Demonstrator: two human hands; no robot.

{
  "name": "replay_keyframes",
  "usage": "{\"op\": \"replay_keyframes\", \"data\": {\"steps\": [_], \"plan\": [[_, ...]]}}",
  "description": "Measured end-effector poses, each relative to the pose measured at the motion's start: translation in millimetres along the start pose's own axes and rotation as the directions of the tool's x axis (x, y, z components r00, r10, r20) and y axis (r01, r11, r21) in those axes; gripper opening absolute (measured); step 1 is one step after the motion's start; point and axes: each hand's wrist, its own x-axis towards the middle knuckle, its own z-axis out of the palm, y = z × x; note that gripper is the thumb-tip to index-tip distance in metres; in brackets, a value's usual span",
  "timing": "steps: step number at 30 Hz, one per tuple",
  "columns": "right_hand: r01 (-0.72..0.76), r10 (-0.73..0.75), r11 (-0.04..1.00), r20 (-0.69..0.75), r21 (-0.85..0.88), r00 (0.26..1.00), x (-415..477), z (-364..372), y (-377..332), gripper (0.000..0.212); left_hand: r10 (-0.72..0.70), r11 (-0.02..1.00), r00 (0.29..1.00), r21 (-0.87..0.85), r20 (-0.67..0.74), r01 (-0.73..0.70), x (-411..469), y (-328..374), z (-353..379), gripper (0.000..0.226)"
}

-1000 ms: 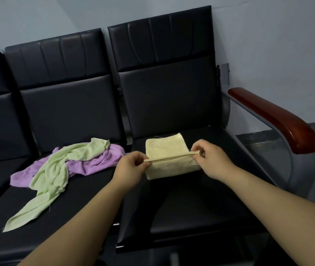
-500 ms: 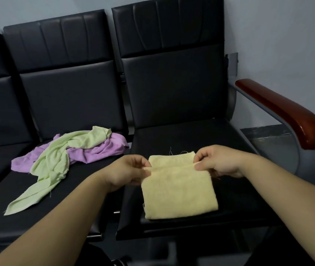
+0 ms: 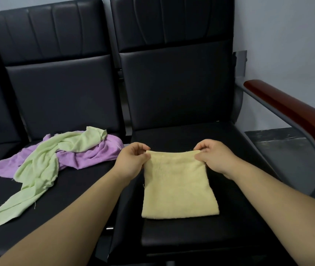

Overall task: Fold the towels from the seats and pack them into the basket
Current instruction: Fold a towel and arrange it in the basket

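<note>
Risk: left hand (image 3: 131, 160) and right hand (image 3: 213, 159) pinch far corners of yellow towel (image 3: 177, 191); uneven release may skew its seemingly loose layers.

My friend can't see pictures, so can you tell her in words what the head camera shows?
A person's left hand and right hand pinch the far corners of a folded yellow towel lying on a black seat. On the next seat, to the left, a crumpled green towel lies over a purple towel. A red-brown armrest is at the right.
</note>
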Motion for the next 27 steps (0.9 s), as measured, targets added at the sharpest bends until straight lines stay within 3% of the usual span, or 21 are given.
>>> {"op": "replay_keyframes", "data": {"steps": [4,9,15,18,23,27], "plan": [[-0.018,0.012,0.991,-0.044,-0.131,0.999,20,13,14,0.013,0.019,0.974,0.998,0.226,-0.054,-0.006,13,-19,16,0.014],[-0.039,0.006,0.951,-0.108,-0.307,0.994,38,28,31,0.008,0.069,0.848,0.997,0.528,-0.035,-0.04,26,-43,24,0.008],[-0.057,-0.007,0.926,-0.168,-0.372,0.986,38,29,29,0.026,0.179,0.797,0.983,0.592,-0.037,-0.123,19,-35,21,0.017],[0.039,-0.137,0.864,-0.159,-0.501,0.978,23,25,19,0.022,0.25,0.781,0.967,0.58,0.053,-0.233,-1,-16,21,0.016],[0.28,-0.252,0.815,0.124,-0.507,0.96,-30,34,14,0.011,0.257,0.744,0.896,0.518,0.363,-0.423,-52,-10,22,0.012],[0.487,-0.309,0.677,0.388,-0.552,0.868,-63,38,43,0.045,0.185,0.643,0.805,0.549,0.564,-0.533,-74,-38,12,0.043]]}}
